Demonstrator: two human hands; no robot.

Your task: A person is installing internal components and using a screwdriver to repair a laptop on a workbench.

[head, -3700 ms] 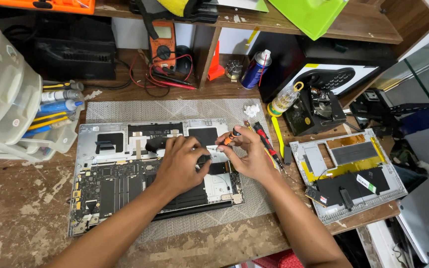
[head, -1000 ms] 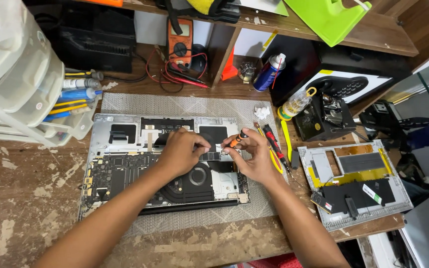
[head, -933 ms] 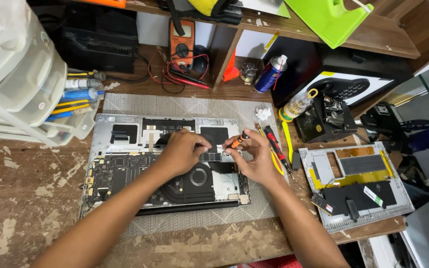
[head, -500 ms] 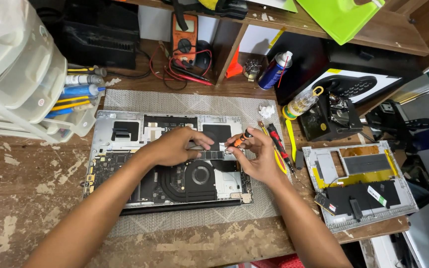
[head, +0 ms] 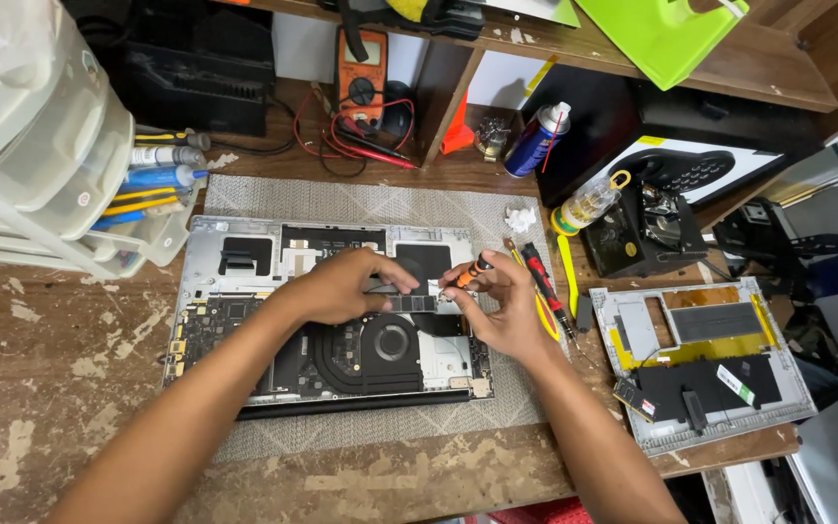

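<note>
Opened laptop point(head: 327, 330) lies centre frame on a grey mat point(head: 361, 204). Left hand point(head: 341, 286) presses flat, fingers extended, on a small card point(head: 409, 303) mid-board. Right hand point(head: 497, 301) pinches an orange-handled screwdriver point(head: 470, 273), tip angled toward that card's right end. Judged step: working the card's fixing screw; next needs a steady, squarely seated tip.

I see a worn wooden bench point(head: 41, 388), paint flaking. On it: grey mat point(head: 361, 204) w/ opened laptop point(head: 244, 262) on top, 2nd laptop shell point(head: 710, 359) at right edge, spray can point(head: 535, 141), small bottle point(head: 589, 202), orange multimeter point(head: 361, 63) at back, plastic drawers point(head: 31, 146) left.
</note>
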